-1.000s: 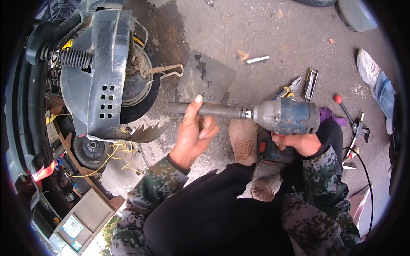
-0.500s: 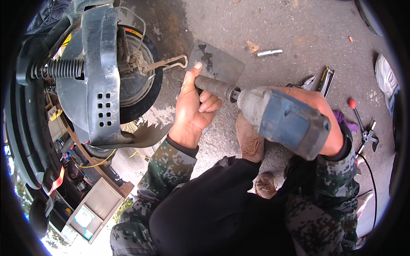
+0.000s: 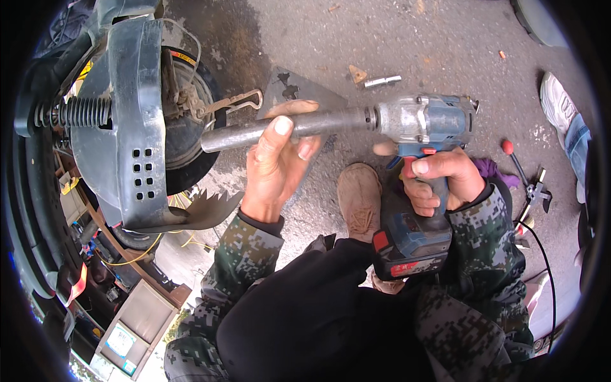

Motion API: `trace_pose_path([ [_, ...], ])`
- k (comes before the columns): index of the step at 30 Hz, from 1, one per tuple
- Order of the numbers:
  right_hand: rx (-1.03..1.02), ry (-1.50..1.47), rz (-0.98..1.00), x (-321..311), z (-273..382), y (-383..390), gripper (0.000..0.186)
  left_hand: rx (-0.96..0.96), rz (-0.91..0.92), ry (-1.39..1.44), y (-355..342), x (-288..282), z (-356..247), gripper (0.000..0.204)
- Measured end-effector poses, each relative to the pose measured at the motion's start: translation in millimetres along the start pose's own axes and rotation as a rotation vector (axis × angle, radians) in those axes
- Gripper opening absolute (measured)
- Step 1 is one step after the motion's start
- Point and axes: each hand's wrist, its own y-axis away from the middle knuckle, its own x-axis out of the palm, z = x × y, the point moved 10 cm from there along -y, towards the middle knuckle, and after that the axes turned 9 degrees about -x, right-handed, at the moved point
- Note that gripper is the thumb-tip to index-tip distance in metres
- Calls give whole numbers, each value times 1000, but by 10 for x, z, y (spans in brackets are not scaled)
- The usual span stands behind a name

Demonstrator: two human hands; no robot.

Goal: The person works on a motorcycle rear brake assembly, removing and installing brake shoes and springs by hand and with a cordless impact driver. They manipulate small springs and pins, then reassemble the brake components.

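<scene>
In the head view, the long grey socket extension (image 3: 286,128) lies across the left hand (image 3: 277,162): the thumb presses on top of the bar and the other fingers curl around it from below, so the hand is closed around it near its middle. The bar runs almost level, its free end reaching toward the wheel hub (image 3: 181,121) on the left, its other end seated in the nose of the cordless impact wrench (image 3: 423,124). The right hand (image 3: 439,181) wraps the wrench's blue handle, fingers closed tightly, the index finger up near the red trigger. Both forearms, in camouflage sleeves, rise from the lower edge; the left reaches up and forward, the right bends inward at the wrist.

The wrench has a worn silver-grey head, a blue grip and a dark battery pack (image 3: 410,248) with red tabs at the bottom. It hangs over the concrete floor (image 3: 407,44), above a brown shoe (image 3: 359,197). A black mudguard (image 3: 133,121) and coil spring (image 3: 76,111) stand left of the hub. A small loose socket (image 3: 382,81) lies on the ground beyond the wrench, and a red-handled tool (image 3: 512,159) lies to the right.
</scene>
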Motion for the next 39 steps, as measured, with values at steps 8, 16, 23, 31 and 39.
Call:
trace_pose_path([
  [8,21,13,-44,72,-104,-73,52,-37,-144,35,66,-163,14,47],
  [16,-99,246,-84,195,211,-664,30,104,-222,209,-309,-511,-362,47],
  [23,-256,515,-5,504,660,-1145,26,152,-232,344,-622,-711,-556,44],
  [31,-250,590,9,455,796,-1226,39,185,-266,288,-578,-749,-590,51],
  [39,-294,661,40,472,838,-1291,43,166,-267,283,-607,-780,-597,47],
])
